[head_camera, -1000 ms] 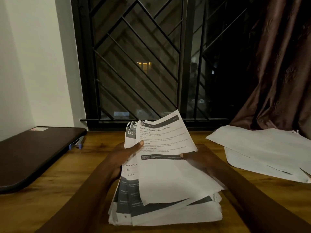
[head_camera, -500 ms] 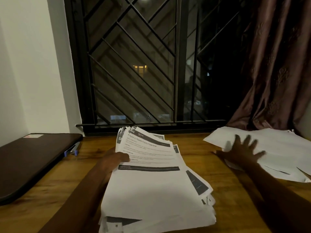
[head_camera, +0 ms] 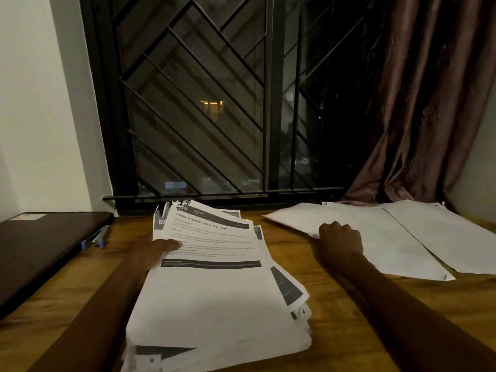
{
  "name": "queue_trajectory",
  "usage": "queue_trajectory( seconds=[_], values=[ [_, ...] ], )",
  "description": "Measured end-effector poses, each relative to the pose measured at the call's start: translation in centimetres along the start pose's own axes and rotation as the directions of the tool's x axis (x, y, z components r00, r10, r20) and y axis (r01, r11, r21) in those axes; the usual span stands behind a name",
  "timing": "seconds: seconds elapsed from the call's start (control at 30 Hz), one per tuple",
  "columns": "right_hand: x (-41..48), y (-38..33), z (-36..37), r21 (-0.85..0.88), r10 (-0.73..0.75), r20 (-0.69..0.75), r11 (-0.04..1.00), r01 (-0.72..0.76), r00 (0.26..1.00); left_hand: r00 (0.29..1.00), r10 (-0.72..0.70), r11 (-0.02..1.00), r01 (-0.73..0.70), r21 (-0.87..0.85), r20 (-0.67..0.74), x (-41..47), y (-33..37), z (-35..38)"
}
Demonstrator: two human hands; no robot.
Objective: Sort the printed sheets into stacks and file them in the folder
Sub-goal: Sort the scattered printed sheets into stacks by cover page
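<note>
On the counter (head_camera: 292,253) below a barred window (head_camera: 204,103), a stack (head_camera: 214,304) of printed sheets sits between two hands.
A brown curtain (head_camera: 424,103) hangs at the right of the window, its hem reaching the counter's far edge. The thick, loosely fanned stack fills the near middle, its top sheet headed "Prepare to Replace Family Photo Wall". White blank-side sheets (head_camera: 402,245) lie spread on the right, apart from the stack. A dark flat case (head_camera: 40,251) lies at the left with a blue clip (head_camera: 94,238) beside it. The left grip (head_camera: 154,248) clasps the stack's left edge, thumb across the top sheet. The right grip (head_camera: 339,238) rests knuckles-up with fingers curled on the blank sheets' near corner; I cannot tell whether it pinches paper.
</note>
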State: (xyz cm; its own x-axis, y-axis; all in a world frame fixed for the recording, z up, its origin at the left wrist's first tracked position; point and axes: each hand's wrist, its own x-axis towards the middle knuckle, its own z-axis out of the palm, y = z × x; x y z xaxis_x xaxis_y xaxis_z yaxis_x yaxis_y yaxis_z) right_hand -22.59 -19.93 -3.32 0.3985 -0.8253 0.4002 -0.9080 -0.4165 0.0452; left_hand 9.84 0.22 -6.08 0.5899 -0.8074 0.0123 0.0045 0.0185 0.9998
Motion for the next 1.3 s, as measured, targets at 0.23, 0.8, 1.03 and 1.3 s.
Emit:
queue_trajectory(
  seconds=[0.23, 0.8, 1.03, 1.3],
  values=[
    [0.4, -2.1, -5.6, 0.965, 0.058, -0.102, 0.250, 0.085, 0.993, 0.998, -0.012, 1.000, 0.012, 0.001, 0.068, -2.7, 2.1, 3.5],
    [-2.2, -3.7, -5.8, 0.722, -0.243, 0.551, 0.619, -0.310, 0.798, 0.994, -0.035, 0.999, 0.034, -0.019, -0.099, -3.1, 2.5, 2.8],
    [-0.9, -4.1, -4.2, 0.641, -0.255, 0.483, 0.755, -0.140, 0.838, 0.998, -0.056, 0.981, 0.051, 0.186, 0.018, -4.2, 2.9, 4.2],
    [0.5, 3.9, 1.5, 0.173, 0.376, 0.403, 0.864, -0.473, 0.834, 0.994, -0.045, 0.971, 0.067, 0.231, -0.101, -3.0, 1.9, 4.0]
  ],
)
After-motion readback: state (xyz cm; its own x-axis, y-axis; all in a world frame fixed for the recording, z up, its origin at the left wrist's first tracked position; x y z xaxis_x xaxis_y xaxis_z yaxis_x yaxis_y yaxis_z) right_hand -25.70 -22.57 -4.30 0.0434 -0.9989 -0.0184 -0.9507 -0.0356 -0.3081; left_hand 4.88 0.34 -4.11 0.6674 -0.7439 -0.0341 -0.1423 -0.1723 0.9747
